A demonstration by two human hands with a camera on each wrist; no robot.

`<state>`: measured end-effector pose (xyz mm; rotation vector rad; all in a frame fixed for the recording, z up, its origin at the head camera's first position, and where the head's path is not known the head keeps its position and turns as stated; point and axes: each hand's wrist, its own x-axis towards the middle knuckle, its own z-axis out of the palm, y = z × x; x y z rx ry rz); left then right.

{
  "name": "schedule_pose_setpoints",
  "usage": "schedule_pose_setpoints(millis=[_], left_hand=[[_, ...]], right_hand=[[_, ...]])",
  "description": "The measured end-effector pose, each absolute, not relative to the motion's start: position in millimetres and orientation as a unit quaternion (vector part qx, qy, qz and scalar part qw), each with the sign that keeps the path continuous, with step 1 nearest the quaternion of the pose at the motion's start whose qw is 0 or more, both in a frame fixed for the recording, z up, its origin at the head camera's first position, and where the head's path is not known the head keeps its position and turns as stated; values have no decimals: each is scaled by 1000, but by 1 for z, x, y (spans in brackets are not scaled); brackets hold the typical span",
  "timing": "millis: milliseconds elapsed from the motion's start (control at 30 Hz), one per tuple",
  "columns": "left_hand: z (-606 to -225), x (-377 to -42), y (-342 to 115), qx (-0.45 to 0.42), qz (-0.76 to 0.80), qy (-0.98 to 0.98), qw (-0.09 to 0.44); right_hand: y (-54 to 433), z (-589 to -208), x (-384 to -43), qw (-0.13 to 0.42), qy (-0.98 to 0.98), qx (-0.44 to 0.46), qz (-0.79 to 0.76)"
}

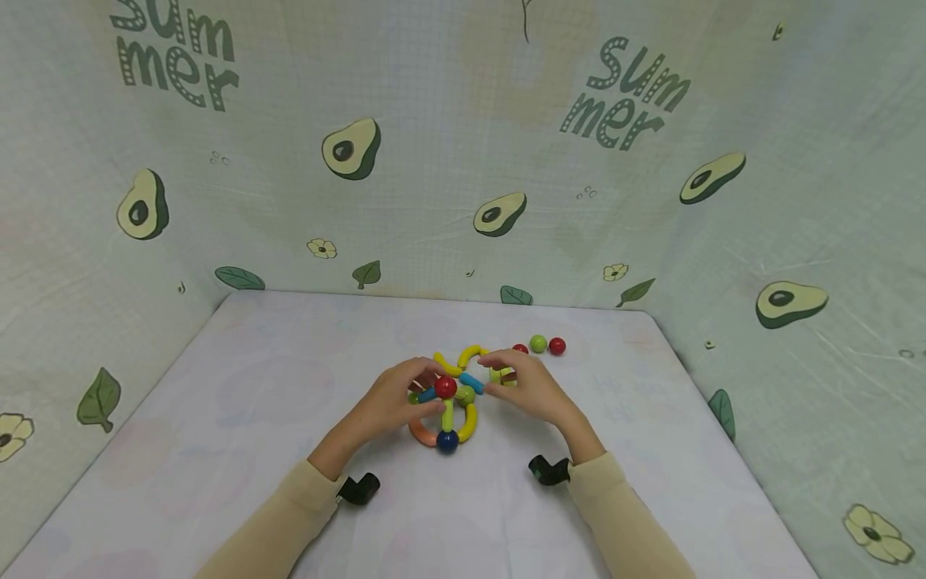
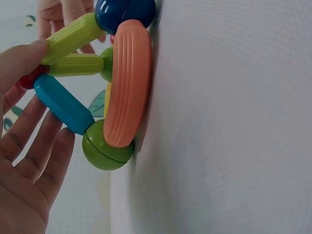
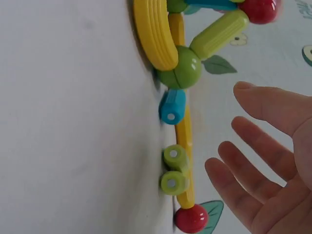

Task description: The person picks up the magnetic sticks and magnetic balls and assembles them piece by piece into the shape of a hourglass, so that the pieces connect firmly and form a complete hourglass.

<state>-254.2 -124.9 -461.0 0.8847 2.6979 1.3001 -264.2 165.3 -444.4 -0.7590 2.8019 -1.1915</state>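
Note:
A small pyramid of magnetic building pieces stands on the table, topped by a red ball. Its base has a dark blue ball, green balls, an orange curved stick and a yellow curved stick. My left hand holds the pyramid near its top, thumb at a light green stick and fingers by the red ball and a blue stick. My right hand holds nothing; its fingers are spread above loose pieces, close to a blue stick.
Loose yellow curved sticks lie behind the pyramid. Two short light green sticks lie under my right hand. Farther back at the right are a green ball and red balls. A printed cloth walls the table.

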Motion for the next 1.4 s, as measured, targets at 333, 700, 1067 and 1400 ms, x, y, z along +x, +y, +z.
schedule_pose_setpoints(millis=[333, 700, 1067, 1400], left_hand=[[-458, -252, -124, 277, 416, 866, 13], [-457, -250, -123, 280, 421, 863, 7], [-458, -251, -124, 280, 421, 863, 7], [-458, -251, -124, 281, 422, 862, 12]], right_hand=[[182, -458, -275, 8, 908, -209, -364], [193, -463, -277, 28, 923, -194, -332], [194, -461, -276, 43, 925, -183, -331], [199, -460, -276, 65, 924, -176, -333]])
